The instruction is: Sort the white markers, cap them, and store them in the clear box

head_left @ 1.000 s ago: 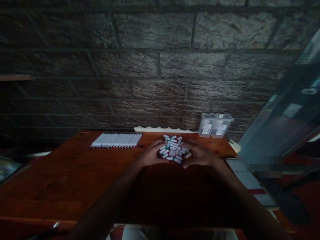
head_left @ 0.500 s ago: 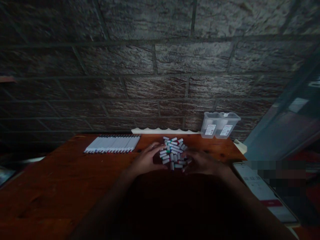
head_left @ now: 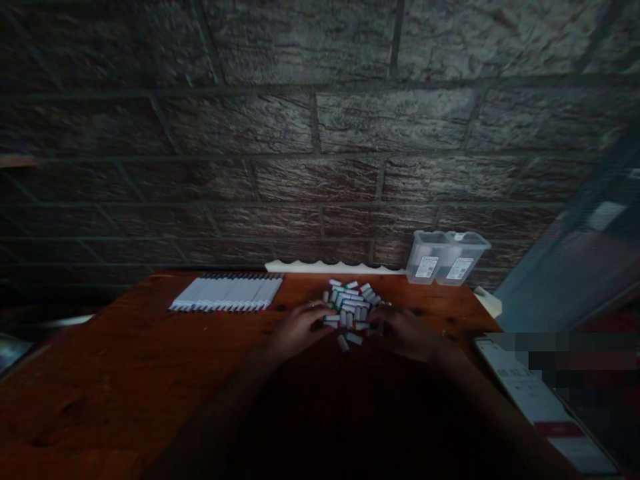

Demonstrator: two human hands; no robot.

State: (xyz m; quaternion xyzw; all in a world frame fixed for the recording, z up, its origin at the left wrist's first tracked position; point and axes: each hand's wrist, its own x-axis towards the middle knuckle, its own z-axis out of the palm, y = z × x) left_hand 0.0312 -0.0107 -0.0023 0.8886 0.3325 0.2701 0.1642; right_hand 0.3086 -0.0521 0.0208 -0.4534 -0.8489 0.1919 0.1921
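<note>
Head view, the only one supplied: your left hand (head_left: 303, 328) is at the left side of a loose pile of short white caps (head_left: 350, 301) on the wooden table (head_left: 125, 373); your right hand (head_left: 405, 333) is at its right side. Both have bent fingers turned inward. Whether either grips a cap cannot be told; the light is too dim. Two caps lie on your side of the pile, apart from the rest.

Findings on risk: the caps look round, so uneven pressure from your two palms could squeeze some out toward you and set them rolling. Your right forearm lies near the phone (head_left: 543, 400); a wide elbow could nudge it. A broad leftward sweep could disorder the row of white pens (head_left: 227, 293). The clear containers (head_left: 447, 257) stand by the wall, well apart from your fingers, at little risk.
</note>
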